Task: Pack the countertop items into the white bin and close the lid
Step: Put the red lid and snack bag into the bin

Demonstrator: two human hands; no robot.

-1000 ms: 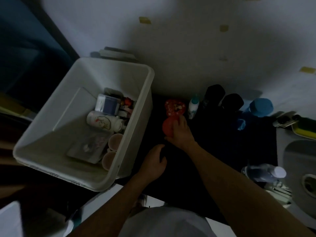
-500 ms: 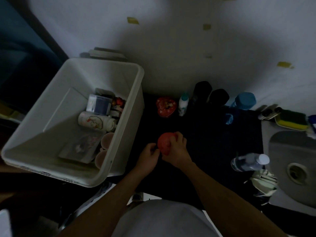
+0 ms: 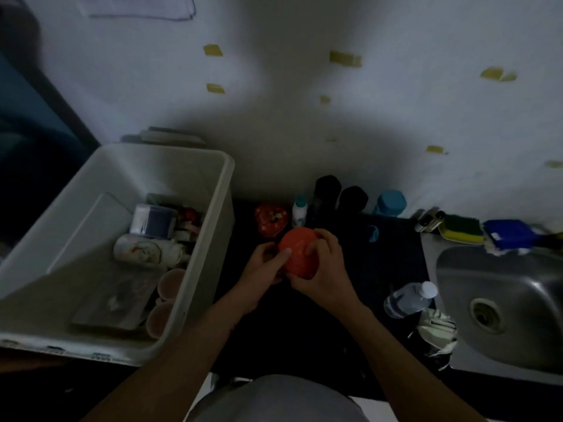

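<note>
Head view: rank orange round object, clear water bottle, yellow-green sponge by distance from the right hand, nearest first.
1. orange round object: gripped by the right hand, with the left hand on it too.
2. clear water bottle: right of that hand, beside the sink.
3. yellow-green sponge: far right, behind the sink.

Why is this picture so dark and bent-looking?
Head view: dim light, with a broad shadow over the wall and black countertop, so the dark bottles barely show; the orange object in the left hand and right hand stands out; the wide lens bows the white bin.
</note>
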